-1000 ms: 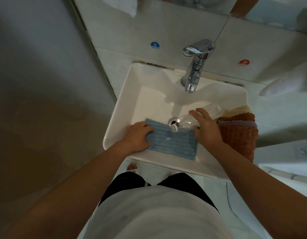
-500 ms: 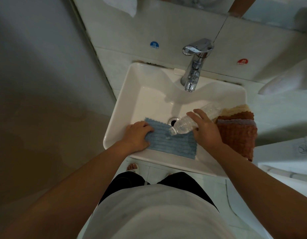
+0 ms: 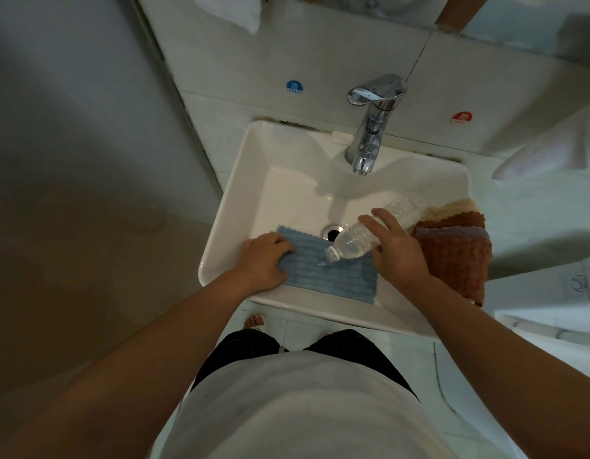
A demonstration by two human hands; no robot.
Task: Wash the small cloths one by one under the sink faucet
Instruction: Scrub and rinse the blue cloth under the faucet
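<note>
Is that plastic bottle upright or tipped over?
Tipped. The right hand holds the bottle slanted, its neck pointing down at the blue cloth.

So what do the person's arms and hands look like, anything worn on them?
Both arms are bare from the bottom of the frame to the wrist, with no sleeves in view. The left hand and right hand are bare too: no gloves, and no watch, ring or bracelet that I can make out. No markings show.
</note>
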